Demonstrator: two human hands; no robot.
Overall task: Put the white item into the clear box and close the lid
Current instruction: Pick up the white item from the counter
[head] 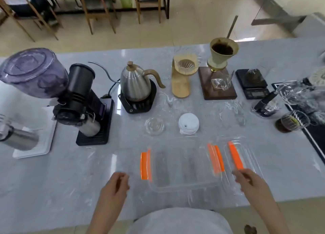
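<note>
White item (188, 123) sits on the table (61, 172), straight beyond the clear box (182, 165), between my hands. I judge my right hand (249, 180), loose at the lid (246, 156), slightly nearer than my empty left hand (116, 184).

A clear plastic box with orange side clips (182, 165) lies low in the centre of the frame on the grey marbled table (52, 172), and its clear lid with an orange clip (241, 160) lies just to its right. The left hand (115, 185) hovers with curled fingers near the box's left side. The right hand (249, 181) rests at the lid's near edge. A round white plastic item (188, 123) stands above the box, apart from it, beside a small clear glass dish (154, 126).
</note>
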